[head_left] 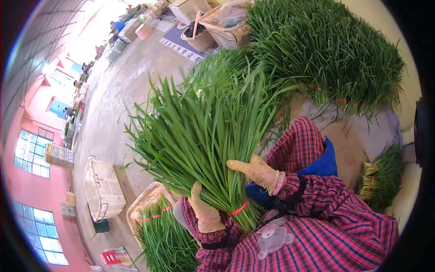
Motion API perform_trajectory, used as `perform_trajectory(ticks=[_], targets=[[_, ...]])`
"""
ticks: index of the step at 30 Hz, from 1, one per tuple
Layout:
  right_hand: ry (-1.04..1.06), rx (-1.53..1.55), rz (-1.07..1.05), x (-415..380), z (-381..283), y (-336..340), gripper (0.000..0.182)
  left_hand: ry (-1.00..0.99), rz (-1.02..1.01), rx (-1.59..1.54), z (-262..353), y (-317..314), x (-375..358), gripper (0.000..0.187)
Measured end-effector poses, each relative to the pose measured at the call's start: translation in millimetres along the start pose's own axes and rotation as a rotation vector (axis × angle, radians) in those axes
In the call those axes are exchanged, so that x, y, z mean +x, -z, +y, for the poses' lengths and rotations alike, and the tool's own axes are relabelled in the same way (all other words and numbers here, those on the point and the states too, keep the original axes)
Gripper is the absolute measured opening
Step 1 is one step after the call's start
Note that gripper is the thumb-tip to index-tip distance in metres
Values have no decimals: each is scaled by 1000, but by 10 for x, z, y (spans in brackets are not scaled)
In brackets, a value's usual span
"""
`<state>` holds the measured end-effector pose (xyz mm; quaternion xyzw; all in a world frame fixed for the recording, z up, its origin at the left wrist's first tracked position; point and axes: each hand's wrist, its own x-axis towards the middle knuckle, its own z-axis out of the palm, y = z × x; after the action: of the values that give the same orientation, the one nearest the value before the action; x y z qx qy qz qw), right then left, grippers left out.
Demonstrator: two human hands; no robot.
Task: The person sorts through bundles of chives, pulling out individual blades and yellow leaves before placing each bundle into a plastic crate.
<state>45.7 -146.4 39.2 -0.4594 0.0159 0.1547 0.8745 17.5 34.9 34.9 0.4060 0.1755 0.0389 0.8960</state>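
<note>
A large bunch of green chives (pixel 217 140) stands tilted in front of my chest, leaves fanned upward and a red band (pixel 239 207) round it near the cut ends. My left hand (pixel 207 213), in a pale yellowish glove, grips its lower left side, thumb up and fingers hidden behind the stalks. From the right, my gloved right hand (pixel 259 173) holds the bunch above the band, one digit lying across the leaves. Beside my left arm, another banded chive bundle (pixel 165 226) lies over a shallow basket (pixel 136 209).
A big heap of chives (pixel 321 50) fills the upper right, with red bands at its base. Another tied bundle (pixel 381 179) sits at far right. On the floor at left stand a white crate (pixel 105 188) and a red stool (pixel 109 257). A bucket (pixel 199 40) stands at the top.
</note>
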Motion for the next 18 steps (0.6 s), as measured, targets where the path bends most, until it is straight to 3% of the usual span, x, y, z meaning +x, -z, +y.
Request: perform_trajectory(ticks=[5,7,8,11,14,16,18], targets=[[-4,57,-48,8,-55,-71,48,-33,-54,297,127,-161,-36,45],[169,-136,-6,12,-82,-101,58,-44,-50,400,105,-308,-76,44],[160,-136,-7,39,-44,-110,58,-57,-61,500,74,-365,-79,45],[178,-247,166,75,-84,-164,70,-104,-66,487,-34,-433,-82,44],[8,-111,212,238,40,32,67,-132,18,450,14,-404,-82,34],[10,3,197,186,33,75,58,-161,26,368,62,-328,-84,38],[-116,67,175,148,26,121,48,-143,57,303,85,-296,-78,41]])
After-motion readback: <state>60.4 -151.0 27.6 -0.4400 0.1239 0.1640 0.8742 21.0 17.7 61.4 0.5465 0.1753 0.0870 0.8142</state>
